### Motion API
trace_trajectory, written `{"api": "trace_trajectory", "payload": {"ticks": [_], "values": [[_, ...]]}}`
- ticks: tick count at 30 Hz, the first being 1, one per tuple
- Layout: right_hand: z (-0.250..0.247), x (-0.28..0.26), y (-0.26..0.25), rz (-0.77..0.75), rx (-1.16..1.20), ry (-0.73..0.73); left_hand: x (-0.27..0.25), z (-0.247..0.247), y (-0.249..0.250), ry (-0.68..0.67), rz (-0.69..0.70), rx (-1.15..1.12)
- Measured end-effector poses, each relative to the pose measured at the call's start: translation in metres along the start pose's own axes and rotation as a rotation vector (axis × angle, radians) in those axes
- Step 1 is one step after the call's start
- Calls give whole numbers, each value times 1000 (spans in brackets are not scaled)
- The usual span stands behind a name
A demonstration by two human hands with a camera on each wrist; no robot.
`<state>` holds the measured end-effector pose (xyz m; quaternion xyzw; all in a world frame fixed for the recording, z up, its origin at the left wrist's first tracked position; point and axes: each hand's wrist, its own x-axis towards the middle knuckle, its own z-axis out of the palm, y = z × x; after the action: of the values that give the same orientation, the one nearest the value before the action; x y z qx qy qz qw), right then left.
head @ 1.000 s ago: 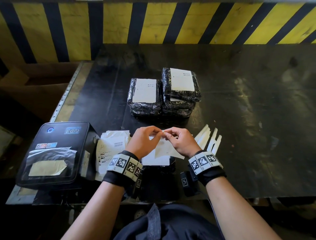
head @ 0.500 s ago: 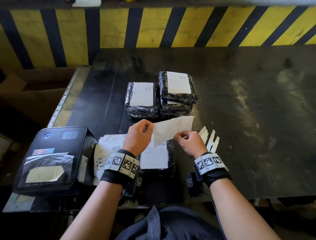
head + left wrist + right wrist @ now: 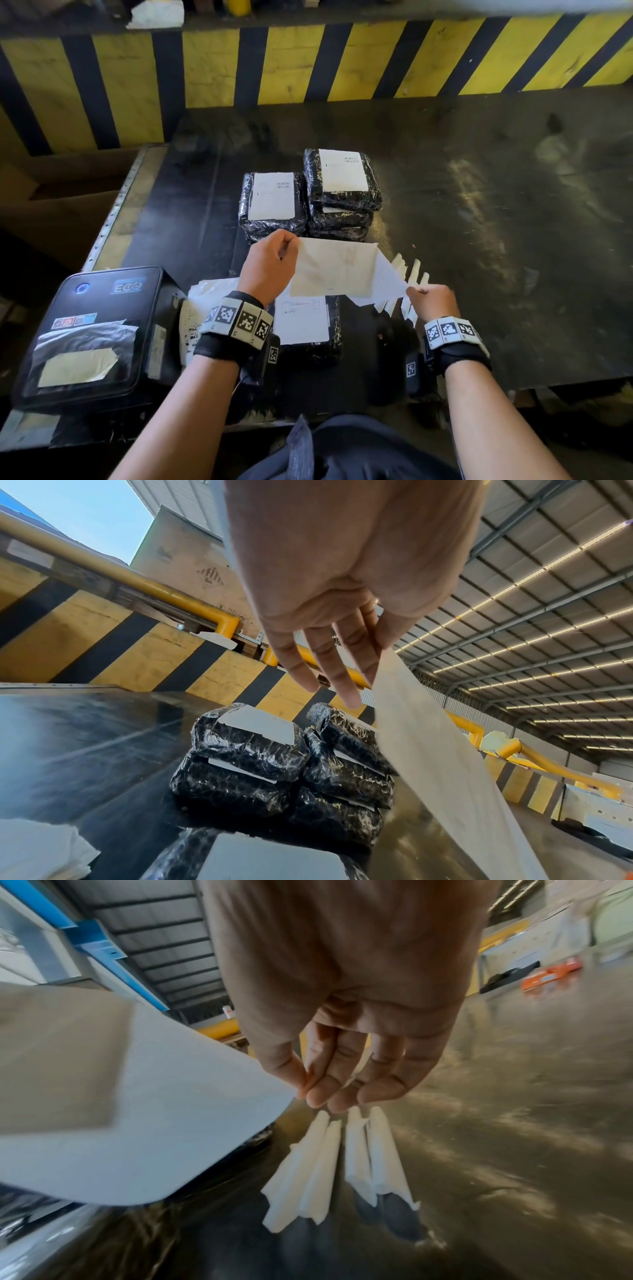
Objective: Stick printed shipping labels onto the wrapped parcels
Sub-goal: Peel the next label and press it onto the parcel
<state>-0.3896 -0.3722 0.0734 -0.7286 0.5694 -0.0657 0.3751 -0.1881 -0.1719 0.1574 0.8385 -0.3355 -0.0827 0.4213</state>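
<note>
Your left hand (image 3: 270,263) is pinching the upper left corner of the label (image 3: 334,270) at the centre of the head view, with the other fingers (image 3: 329,666) hanging straight. Your right hand (image 3: 432,301) is pinching the corner of the white backing sheet (image 3: 387,279) between thumb and fingertips (image 3: 318,1093), lower right of centre. Both sheets are hanging above a wrapped parcel (image 3: 308,329) at lower centre. Labelled parcels (image 3: 308,195) are sitting just above them on the table (image 3: 496,222). Folded paper strips (image 3: 339,1164) are lying beside your right hand.
</note>
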Motion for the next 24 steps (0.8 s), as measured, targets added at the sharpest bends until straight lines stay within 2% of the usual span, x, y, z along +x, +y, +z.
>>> {"api": "trace_trajectory", "payload": {"ticks": [6,10,14,19,24], "values": [[-12,8,16,80,35,50,13,-20,5,117,-3,19],[-20,10,21,147,160,106,21,-34,4,235,-7,-5],[-24,13,7,95,287,206,22,-32,3,236,-15,-3],[-23,17,-7,-16,236,174,16,-23,0,210,-39,-9],[-8,17,-8,23,52,73,4,-20,-7,220,-73,-28]]}}
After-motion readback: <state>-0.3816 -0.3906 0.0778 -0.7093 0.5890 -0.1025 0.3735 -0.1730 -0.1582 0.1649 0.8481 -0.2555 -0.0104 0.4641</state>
